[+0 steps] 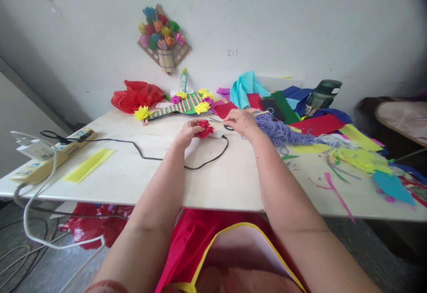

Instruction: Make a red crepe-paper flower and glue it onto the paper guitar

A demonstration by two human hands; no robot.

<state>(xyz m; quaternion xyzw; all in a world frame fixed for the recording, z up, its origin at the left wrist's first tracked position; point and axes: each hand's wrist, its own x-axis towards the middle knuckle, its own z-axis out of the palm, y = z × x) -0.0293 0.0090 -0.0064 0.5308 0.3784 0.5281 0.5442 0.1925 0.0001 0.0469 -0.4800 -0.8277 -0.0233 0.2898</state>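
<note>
Over the middle of the white table, my left hand (191,132) is closed with its fingertips on a red paper flower (205,128). My right hand (243,122) pinches a thin wooden stick (217,124), whose left end reaches the flower. Whether the stick goes into the flower or only touches it, I cannot tell. Scissors (228,128) lie on the table under my right hand, partly hidden. Beneath my hands is a white tool (216,141) with a black cord. Just behind stands a green woven piece (182,106) with yellow and purple paper flowers.
Purple yarn (283,130) and coloured paper sheets (316,124) crowd the right side, with a dark jar (323,95) behind. A power strip (53,159) and a yellow paper strip (89,165) lie left. A red plastic bag (135,96) sits at the back. The black cord (140,152) crosses the table.
</note>
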